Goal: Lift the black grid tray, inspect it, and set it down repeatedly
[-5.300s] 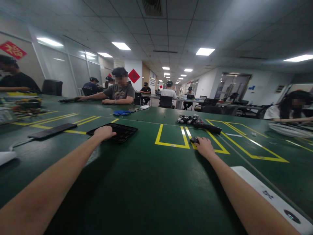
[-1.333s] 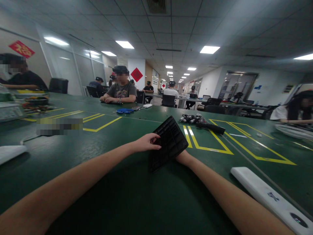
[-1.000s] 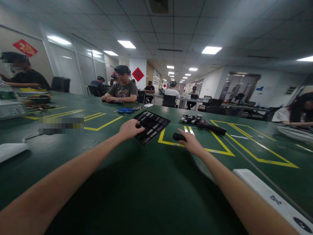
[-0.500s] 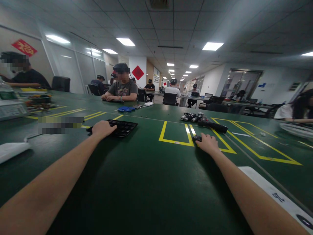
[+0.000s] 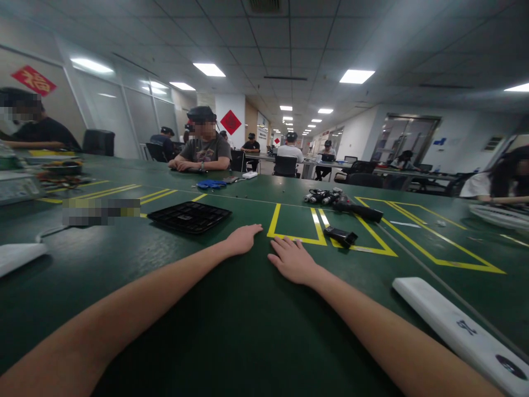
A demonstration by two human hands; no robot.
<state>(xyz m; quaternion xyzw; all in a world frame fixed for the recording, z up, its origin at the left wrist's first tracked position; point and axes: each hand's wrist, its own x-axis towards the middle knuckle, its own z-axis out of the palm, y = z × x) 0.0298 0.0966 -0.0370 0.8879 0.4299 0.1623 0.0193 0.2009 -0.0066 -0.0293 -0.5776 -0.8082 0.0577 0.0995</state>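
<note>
My left hand is near the middle of the green table, fingers stretched toward the right and nothing visible in them. Just to its right, my right hand is open with spread fingers, close to the front line of a yellow tape outline. A small gap separates the two hands. To the left of my left hand lies a flat black gridded tray. A small black device, its exact kind unclear, rests on the tape right of my right hand. Neither hand touches these two.
Behind the black device lie a black rod-like object and bundled cables with metal ends. A long white bar lies at right. Blue gloves are toward the far side, where a person sits.
My left hand has let go of the black tray and moved right. My right hand has released the black device and moved left. The tray and device stay on the table.
</note>
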